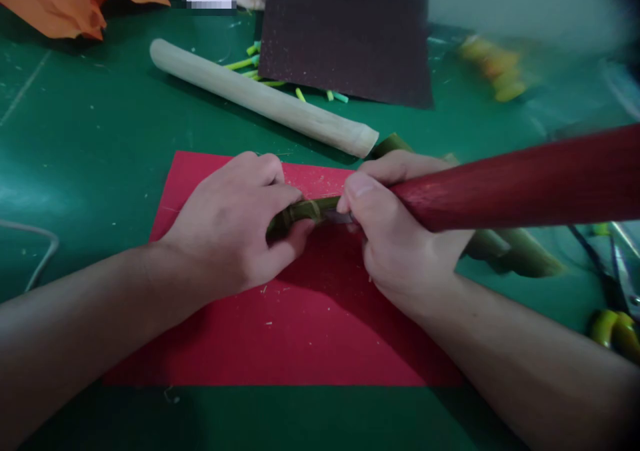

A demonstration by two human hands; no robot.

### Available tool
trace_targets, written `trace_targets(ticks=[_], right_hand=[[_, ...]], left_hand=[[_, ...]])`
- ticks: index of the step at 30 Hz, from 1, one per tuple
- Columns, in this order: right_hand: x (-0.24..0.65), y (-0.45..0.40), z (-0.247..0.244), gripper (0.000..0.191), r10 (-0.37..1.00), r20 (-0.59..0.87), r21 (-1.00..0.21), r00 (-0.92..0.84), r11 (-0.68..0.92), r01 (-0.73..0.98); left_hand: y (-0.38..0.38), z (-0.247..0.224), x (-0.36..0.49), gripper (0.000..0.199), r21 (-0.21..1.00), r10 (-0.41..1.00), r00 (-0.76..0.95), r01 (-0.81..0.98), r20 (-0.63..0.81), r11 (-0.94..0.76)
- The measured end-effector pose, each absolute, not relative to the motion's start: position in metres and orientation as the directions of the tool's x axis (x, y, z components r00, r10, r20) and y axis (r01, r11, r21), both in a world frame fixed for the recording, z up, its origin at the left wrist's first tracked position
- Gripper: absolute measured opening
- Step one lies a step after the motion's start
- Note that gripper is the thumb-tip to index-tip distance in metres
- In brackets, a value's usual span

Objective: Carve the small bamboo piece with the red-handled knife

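Note:
My left hand (240, 218) is closed round a short green bamboo piece (313, 209), low over a red sheet (300, 331). Just right of it, my right hand (400, 224) grips a tool with a thick dark red handle (525, 181), which runs off the right edge. A small part of its metal blade (339, 217) shows against the bamboo piece, between the two hands. The tips of my right fingers partly hide the blade and the right end of the piece. Small pale shavings lie scattered on the red sheet.
Beyond my hands lies a pale bamboo stick (265, 98). Behind it, a dark sheet (350, 38) covers green-yellow sticks. Orange paper (60, 4) is at the back left. Scissors with yellow handles (613, 331) and green bamboo pieces (520, 254) lie at the right on the green table (100, 138).

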State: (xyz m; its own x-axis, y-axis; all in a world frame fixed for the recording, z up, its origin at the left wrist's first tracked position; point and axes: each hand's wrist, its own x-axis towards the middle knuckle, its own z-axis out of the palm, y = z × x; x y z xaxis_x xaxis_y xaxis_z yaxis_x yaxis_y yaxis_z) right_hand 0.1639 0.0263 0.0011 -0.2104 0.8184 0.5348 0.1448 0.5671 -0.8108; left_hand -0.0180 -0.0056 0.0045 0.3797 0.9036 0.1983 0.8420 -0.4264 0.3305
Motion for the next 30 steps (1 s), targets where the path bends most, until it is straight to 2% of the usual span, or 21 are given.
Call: trace_targets(ticks=[8, 16, 21, 30], right_hand=[[0.164, 0.032, 0.001, 0.029, 0.786, 0.556, -0.773, -0.272, 0.608, 0.178], [0.166, 0.027, 0.003, 0.024, 0.803, 0.480, -0.795, -0.353, 0.568, 0.214], [0.162, 0.031, -0.005, 0.027, 0.819, 0.541, -0.814, -0.190, 0.567, 0.127], [0.162, 0.032, -0.003, 0.027, 0.809, 0.532, -0.813, -0.248, 0.570, 0.116]], left_hand=[[-0.001, 0.007, -0.016, 0.027, 0.366, 0.924, 0.369, 0.851, 0.096, -0.378], [-0.002, 0.006, -0.015, 0.021, 0.436, 0.929, 0.359, 0.824, 0.093, -0.362], [-0.002, 0.006, -0.016, 0.019, 0.454, 0.936, 0.337, 0.821, 0.104, -0.346], [-0.002, 0.007, -0.015, 0.014, 0.507, 0.937, 0.321, 0.790, 0.136, -0.344]])
